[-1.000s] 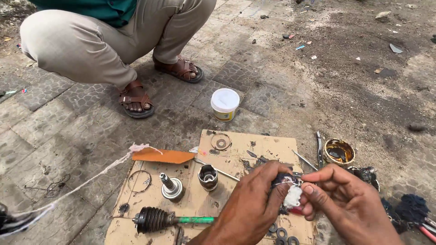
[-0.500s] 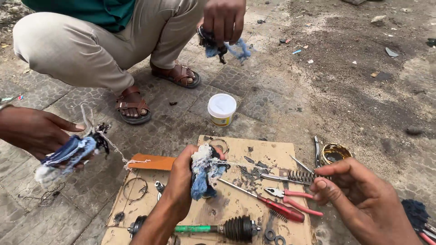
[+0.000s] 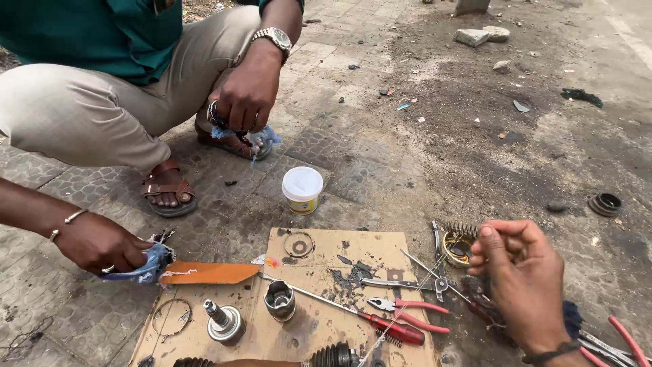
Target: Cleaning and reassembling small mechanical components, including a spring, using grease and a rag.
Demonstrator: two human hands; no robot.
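My right hand point(image 3: 523, 285) hovers at the right over a pile of tools, its fingers pinched on a thin wire point(image 3: 414, 299). That wire slants down-left to a black ribbed rubber boot point(image 3: 333, 355) at the bottom edge. My left hand is out of frame. A cardboard sheet point(image 3: 319, 258) lies in front of me. It carries a stubby shaft joint point(image 3: 224, 323), a metal cup part point(image 3: 280, 299), a red-handled screwdriver point(image 3: 380, 326) and red-handled pliers point(image 3: 411, 309).
Another person's hand point(image 3: 98, 241) presses a blue rag point(image 3: 146, 265) by an orange piece point(image 3: 210, 273). A squatting person's hand point(image 3: 248, 95) grips a rag. A white tub point(image 3: 302, 190), a round tin point(image 3: 456, 248), a black ring point(image 3: 604, 204) and stones point(image 3: 482, 34) lie about.
The view has tilted up. My left hand with its rag has dropped out of view. My right hand has risen and pinched the wire. The other hand's rag moved down to the orange piece.
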